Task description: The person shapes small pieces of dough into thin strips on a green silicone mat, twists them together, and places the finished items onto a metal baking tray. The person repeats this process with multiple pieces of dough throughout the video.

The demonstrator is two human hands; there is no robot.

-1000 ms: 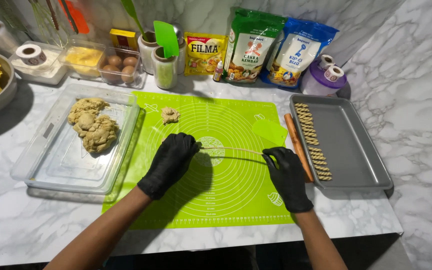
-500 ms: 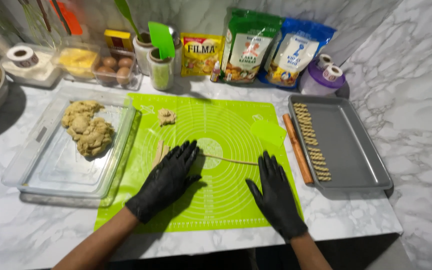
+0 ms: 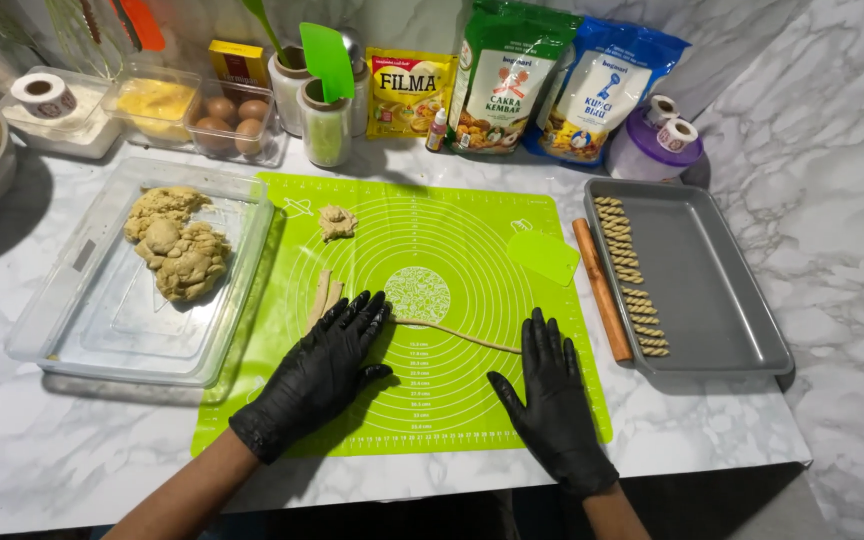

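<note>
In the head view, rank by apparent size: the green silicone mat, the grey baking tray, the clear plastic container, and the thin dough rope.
1. Green silicone mat, clearly the largest.
2. Clear plastic container and grey baking tray: too alike in apparent size to rank.
3. Thin dough rope, stretched between the left hand and right hand, smallest.

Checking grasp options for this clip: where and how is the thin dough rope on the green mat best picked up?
Probably at both ends at once, from above: the dough rope lies flat, long and very thin on the green mat, between the left hand and right hand, so a mid-grip would likely sag it.
</note>
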